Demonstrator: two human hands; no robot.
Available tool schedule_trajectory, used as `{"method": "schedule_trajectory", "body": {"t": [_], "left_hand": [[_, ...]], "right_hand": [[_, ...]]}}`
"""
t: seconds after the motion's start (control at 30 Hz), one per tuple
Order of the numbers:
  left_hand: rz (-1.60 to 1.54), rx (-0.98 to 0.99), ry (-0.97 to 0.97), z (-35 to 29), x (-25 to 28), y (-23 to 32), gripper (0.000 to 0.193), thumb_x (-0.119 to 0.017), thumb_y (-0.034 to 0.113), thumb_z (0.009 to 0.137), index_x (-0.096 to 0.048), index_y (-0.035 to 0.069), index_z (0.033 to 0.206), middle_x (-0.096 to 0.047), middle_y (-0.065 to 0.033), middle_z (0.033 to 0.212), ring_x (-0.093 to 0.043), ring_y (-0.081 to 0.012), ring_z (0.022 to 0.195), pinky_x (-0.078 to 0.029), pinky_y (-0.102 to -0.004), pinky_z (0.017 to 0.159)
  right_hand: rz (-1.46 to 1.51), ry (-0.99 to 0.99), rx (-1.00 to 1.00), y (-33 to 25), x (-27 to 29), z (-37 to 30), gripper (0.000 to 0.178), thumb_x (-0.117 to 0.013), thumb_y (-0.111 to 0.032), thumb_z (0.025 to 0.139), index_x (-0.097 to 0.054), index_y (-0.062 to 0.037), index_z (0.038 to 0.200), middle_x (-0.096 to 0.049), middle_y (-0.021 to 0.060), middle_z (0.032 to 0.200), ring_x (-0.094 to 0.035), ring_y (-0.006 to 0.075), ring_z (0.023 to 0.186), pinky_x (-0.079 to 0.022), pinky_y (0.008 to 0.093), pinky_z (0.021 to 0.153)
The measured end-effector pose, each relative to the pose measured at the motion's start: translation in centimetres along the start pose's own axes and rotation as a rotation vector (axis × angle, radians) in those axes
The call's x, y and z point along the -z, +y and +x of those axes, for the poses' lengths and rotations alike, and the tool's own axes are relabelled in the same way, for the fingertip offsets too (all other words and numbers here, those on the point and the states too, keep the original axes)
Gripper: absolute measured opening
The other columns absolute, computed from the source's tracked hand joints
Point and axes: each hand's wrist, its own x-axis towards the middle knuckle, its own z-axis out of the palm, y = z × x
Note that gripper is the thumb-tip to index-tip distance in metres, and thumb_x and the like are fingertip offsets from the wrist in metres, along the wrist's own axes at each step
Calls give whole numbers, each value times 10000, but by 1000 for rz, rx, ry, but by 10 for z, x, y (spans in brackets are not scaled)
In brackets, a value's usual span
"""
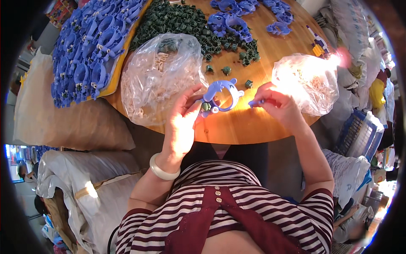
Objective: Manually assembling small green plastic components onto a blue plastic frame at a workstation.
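Observation:
My left hand (181,120) grips a blue plastic ring-shaped part (217,88) by its lower left side, above the near part of the table. A small dark green piece (206,106) sits on that part beside my thumb, and a small whitish round bit shows next to it. To the right, apart from the ring, my right hand (282,106) pinches a small blue plastic piece (255,103) between thumb and fingers. Loose green pieces, such as this one (248,84), lie just beyond the ring.
A heap of green pieces (169,19) covers the far table. Clear bags of small pale parts stand left (148,91) and right (311,91). Many blue parts fill a yellow-edged board (91,55); more (237,25) lie far off. A blue-and-white tool (318,40) rests far right.

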Motion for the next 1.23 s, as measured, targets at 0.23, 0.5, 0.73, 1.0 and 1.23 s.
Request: {"method": "schedule_trajectory", "body": {"t": [0.23,0.5,0.73,1.0,1.23], "left_hand": [[-118,76,61,-6,1,-2,343,-425,-5,918,-441,57,1255,-535,-103,1124,-574,-190,964,-493,-326,882],[78,-72,40,-3,3,-8,322,-447,-10,912,-460,15,1233,-552,-114,1091,-579,-150,918,-484,-265,813],[81,-68,68,-2,4,-10,326,-454,-8,910,-463,26,1234,-566,-113,1070,-589,-151,896,-488,-269,800],[59,-79,56,-2,4,-12,328,-456,-2,911,-460,28,1237,-562,-119,1083,-591,-165,898,-485,-274,801],[60,-81,31,-3,5,-10,330,-452,2,915,-457,35,1243,-556,-128,1090,-592,-175,897,-482,-272,804]], "right_hand": [[-433,10,8,-20,-12,-20,142,-596,63,753,-616,11,884,-556,71,931,-577,184,861,-463,263,752],[-682,111,161,-13,-17,-34,210,-666,2,728,-619,-6,933,-570,81,892,-586,223,799,-474,295,692],[-729,207,167,-11,-20,-39,232,-698,-22,700,-625,-17,921,-568,82,882,-585,228,795,-473,306,664],[-755,272,251,1,-19,-46,255,-691,5,704,-634,-20,951,-588,85,826,-597,222,719,-477,280,617],[-466,247,32,-7,-23,-46,266,-551,40,826,-630,-48,1064,-620,99,1018,-632,202,761,-479,232,622]]}}
